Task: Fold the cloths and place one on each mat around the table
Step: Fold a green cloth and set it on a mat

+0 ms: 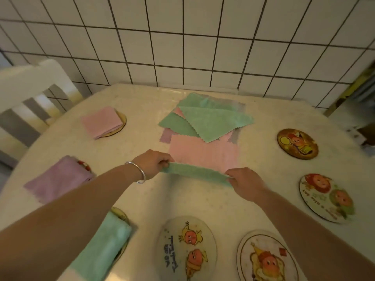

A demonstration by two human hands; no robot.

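Note:
My left hand (152,163) and my right hand (246,182) each pinch one end of a green cloth (194,172), stretched between them just above the table. Behind it lies a pile of loose cloths (205,122), pink, green and purple, at the table's middle. On the left, folded cloths cover three mats: a pink one (101,121), a purple one (58,178) and a green one (103,244). Round picture mats lie bare at the front (187,248), front right (265,258), right (326,197) and far right (297,143).
The round cream table (142,199) stands against a white tiled wall (182,47). A white chair back (30,94) is at the far left. Dark objects sit at the right edge of the view.

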